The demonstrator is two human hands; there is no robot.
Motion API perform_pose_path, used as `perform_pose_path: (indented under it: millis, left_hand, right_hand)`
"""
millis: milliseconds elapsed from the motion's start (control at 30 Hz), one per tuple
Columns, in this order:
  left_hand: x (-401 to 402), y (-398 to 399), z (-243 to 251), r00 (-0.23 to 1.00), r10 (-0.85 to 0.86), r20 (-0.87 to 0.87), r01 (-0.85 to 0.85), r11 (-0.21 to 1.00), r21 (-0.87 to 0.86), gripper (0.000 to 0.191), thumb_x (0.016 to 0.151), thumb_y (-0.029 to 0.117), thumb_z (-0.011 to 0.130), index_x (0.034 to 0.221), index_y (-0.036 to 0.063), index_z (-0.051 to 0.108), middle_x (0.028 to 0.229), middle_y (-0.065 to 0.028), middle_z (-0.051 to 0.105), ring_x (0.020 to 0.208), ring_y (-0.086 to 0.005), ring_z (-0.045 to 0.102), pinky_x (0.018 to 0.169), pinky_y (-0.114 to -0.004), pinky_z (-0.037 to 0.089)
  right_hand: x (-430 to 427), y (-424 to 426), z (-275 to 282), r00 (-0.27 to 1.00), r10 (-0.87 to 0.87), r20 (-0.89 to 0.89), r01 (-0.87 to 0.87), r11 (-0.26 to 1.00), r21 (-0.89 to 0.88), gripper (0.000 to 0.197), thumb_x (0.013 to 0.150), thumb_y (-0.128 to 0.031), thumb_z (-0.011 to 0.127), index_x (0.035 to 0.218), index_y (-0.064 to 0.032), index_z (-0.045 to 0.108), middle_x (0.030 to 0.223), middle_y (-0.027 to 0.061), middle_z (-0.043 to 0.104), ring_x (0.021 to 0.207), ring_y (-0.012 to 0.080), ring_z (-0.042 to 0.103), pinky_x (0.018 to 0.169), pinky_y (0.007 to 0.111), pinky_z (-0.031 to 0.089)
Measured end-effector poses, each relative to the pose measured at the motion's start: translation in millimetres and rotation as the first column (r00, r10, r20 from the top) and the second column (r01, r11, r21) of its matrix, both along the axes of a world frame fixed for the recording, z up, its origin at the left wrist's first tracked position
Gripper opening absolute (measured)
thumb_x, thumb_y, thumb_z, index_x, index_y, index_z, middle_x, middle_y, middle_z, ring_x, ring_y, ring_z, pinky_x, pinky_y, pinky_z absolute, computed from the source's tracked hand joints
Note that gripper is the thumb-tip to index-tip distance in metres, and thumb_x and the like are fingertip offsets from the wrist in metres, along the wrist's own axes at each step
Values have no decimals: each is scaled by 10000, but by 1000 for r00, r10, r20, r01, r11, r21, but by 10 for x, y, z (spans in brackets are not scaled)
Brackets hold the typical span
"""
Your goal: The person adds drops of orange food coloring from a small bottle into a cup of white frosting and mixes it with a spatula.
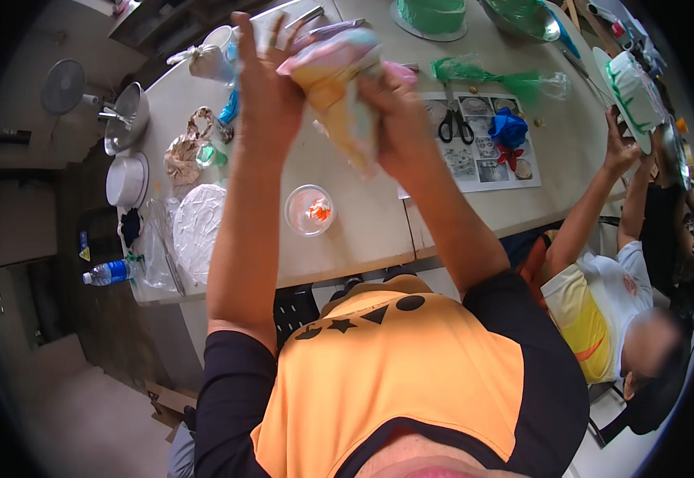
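Note:
A piping bag [338, 89] with pastel pink, blue and yellow-orange contents hangs above the table, its narrow end pointing down. Motion blurs it. My right hand [392, 104] grips its side near the wide end. My left hand [269, 77] is raised at the other side of the bag, fingers spread, its edge against or just behind the pink rim; the contact is partly hidden. Below the bag, a clear plastic cup [310, 210] holds a little orange and white cream. Left of my left forearm lies a white cream-covered round [199, 233].
A printed picture sheet [466, 173] carries black scissors [456, 124] and a blue piping bag [507, 128]. A green piping bag [520, 83] and a green cake [430, 17] lie beyond. At right, a co-worker's hands [622, 146] hold a white-and-green cake [634, 89]. A bottle [108, 272] stands left.

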State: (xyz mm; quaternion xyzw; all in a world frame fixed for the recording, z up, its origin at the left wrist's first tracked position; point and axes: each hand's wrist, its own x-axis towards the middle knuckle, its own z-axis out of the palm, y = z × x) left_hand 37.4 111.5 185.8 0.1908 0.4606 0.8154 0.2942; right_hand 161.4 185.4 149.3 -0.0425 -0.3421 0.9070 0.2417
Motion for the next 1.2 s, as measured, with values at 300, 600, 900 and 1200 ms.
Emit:
perform_pose_path:
  millis: [300, 600, 900, 1200]
  left_hand:
    - [648, -111, -457, 149, -90, -985, -482, 863, -152, 890, 866, 697, 450, 1427, 15, 336, 1486, -182, 336, 1389, -325, 308, 1119, -566, 177]
    - [540, -1085, 6, 423, -463, -779, -206, 788, -580, 436, 844, 253, 709, 1244, 112, 608, 1183, -96, 659, 1150, -243, 596, 1070, -510, 313]
    - [-102, -2180, 507, 397, 319, -861, -668, 743, -33, 279, 940, 74, 519, 1173, -57, 599, 1062, -193, 681, 946, -248, 674, 925, -337, 492]
    - [21, -3388, 539, 288, 402, -869, -918, 374, -132, 304, 958, 114, 497, 1211, -30, 585, 1135, -198, 652, 1079, -293, 628, 1065, -423, 400]
  right_hand:
    - [-238, 148, -103, 998, 38, -53, -43, 995, -88, 459, 1015, -344, 411, 1360, -43, 443, 1347, 104, 524, 1227, 261, 523, 1036, 478, 426]
    - [-585, 278, -780, 957, -77, 279, -144, 709, 690, 232, 940, -249, 573, 1056, -50, 591, 941, 86, 649, 901, 224, 652, 782, 383, 548]
    - [-996, -213, -1567, 970, -135, 201, -242, -472, 848, 324, 828, -228, 673, 1126, -115, 611, 1320, 69, 527, 1230, 306, 492, 983, 491, 433]
    - [-486, -112, -1630, 949, -177, 260, -314, -581, 751, 509, 839, -190, 633, 1331, -197, 504, 1470, -1, 406, 1350, 271, 372, 1041, 598, 317]
